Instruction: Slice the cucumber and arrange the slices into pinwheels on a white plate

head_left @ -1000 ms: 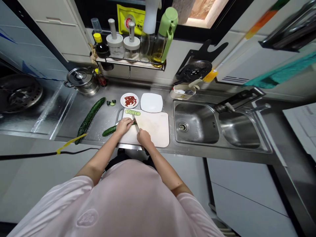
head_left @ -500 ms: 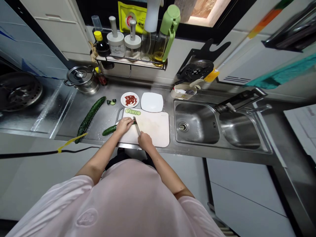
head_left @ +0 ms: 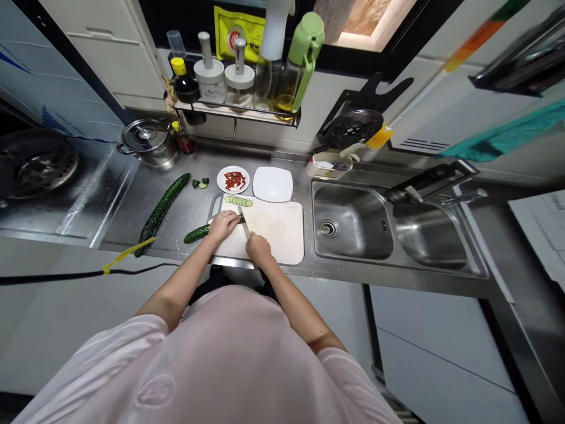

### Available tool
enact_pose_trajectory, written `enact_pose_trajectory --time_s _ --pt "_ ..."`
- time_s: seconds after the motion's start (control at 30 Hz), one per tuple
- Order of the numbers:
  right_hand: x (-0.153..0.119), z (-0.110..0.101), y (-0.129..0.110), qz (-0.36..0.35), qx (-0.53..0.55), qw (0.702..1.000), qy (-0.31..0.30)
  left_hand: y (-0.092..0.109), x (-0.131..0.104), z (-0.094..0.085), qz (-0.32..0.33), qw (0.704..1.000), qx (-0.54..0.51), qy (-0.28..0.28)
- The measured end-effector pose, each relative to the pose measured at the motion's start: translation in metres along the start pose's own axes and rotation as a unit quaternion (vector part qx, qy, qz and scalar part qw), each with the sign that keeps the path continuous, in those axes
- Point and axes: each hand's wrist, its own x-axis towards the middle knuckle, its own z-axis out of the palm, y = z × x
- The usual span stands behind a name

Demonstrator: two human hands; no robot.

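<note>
My left hand (head_left: 224, 224) is closed over a dark green cucumber (head_left: 196, 234) that lies across the left side of a white cutting board (head_left: 282, 235). Its left end sticks out past the board's edge. In my right hand (head_left: 258, 246) is the handle of a knife (head_left: 245, 221), whose blade stands at the cucumber's right end, beside my left fingertips. A row of cucumber slices (head_left: 239, 201) lies along the board's far left edge. My left hand hides the cucumber's middle.
A whole cucumber (head_left: 163, 212) and dark end pieces (head_left: 202, 183) lie to the left. Behind the board are a plate of chopped red pieces (head_left: 233, 179) and a white square plate (head_left: 272, 184). A double sink (head_left: 353, 221) is at the right, a steel pot (head_left: 148, 143) at back left.
Almost nothing differs. The whole view has shifted very slightly, while both hands, the knife and the cucumber keep about the same places.
</note>
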Motion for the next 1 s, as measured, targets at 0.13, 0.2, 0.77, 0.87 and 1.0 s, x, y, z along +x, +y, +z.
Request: enact_pose_trajectory --time_s 0.13,0.2,0.77,0.87,1.0 --pt "-0.011 0.003 0.005 0.002 -0.007 1.0 -0.007 -0.002 -0.001 0.002 0.005 1.0 0.0 0.006" --pt "-0.011 0.004 0.004 0.005 -0.008 1.0 -0.01 -0.003 -0.001 0.003 0.006 1.0 -0.001 0.006" --pt "0.006 0.003 -0.002 0.005 0.0 1.0 -0.01 -0.003 -0.001 0.003 0.002 1.0 0.002 0.004" --pt "-0.004 0.008 0.005 0.007 -0.006 1.0 -0.012 -0.003 -0.001 0.003 0.004 1.0 0.0 0.005" --pt "-0.005 0.012 0.007 0.002 -0.009 1.0 -0.004 -0.003 -0.001 0.003 0.007 1.0 -0.002 0.006"
